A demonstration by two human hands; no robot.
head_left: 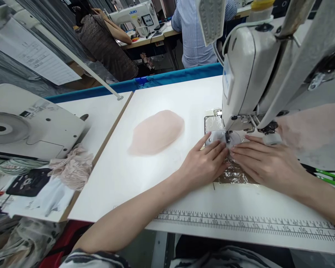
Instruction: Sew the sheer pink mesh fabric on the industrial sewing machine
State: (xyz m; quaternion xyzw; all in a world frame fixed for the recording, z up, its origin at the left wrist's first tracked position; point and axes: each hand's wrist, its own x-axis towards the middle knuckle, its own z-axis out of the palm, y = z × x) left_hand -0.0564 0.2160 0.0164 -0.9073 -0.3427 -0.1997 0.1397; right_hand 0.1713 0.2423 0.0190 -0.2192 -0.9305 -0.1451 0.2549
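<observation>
At the needle of a white sewing machine, my two hands come together. My left hand has its index finger stretched over the metal plate; its other fingers bend inward, pressed together. From the other side, my right hand reaches in with its fingers close together, tips near the presser foot. Whatever lies between the fingertips is too small and covered to make out. Shiny clear film over a brown patch lies under the hands. A sheer pale pink fabric piece rests flat to the left.
More pink fabric lies right of the needle, near a green-handled tool. A printed ruler runs along the front edge. Left stand a second machine and bunched pink fabric. Two people are beyond the blue cloth edge.
</observation>
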